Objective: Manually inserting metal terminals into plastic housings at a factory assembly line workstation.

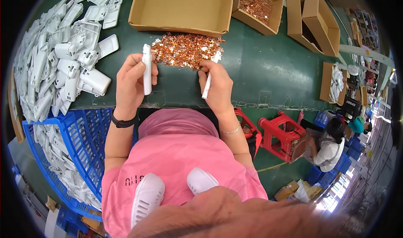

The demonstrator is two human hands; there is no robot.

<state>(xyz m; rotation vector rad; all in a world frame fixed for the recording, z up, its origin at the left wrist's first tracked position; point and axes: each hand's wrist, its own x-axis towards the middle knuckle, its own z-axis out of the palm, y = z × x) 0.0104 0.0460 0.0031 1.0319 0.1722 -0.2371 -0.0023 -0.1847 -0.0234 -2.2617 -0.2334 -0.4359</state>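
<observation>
My left hand [129, 79] is closed round a white plastic housing [147, 72], held upright and seen edge-on above the green table. In my right hand [220, 86] is a slim white pen-like stick [207, 87], its lower end sticking out below the palm. The fingertips and thumb of that hand pinch together at the near right edge of a pile of small copper-coloured metal pieces [184, 49]. Whether a piece is between them is too small to tell. The pile lies between and beyond both hands.
White plastic housings [67, 65] are heaped at the left. Beneath them stands a blue crate [79, 154] with more. Beyond the pile are a large cardboard tray [180, 26], a box of copper pieces [256, 5] and cardboard boxes [315, 23]. Red stools [279, 135] and a seated person are at right.
</observation>
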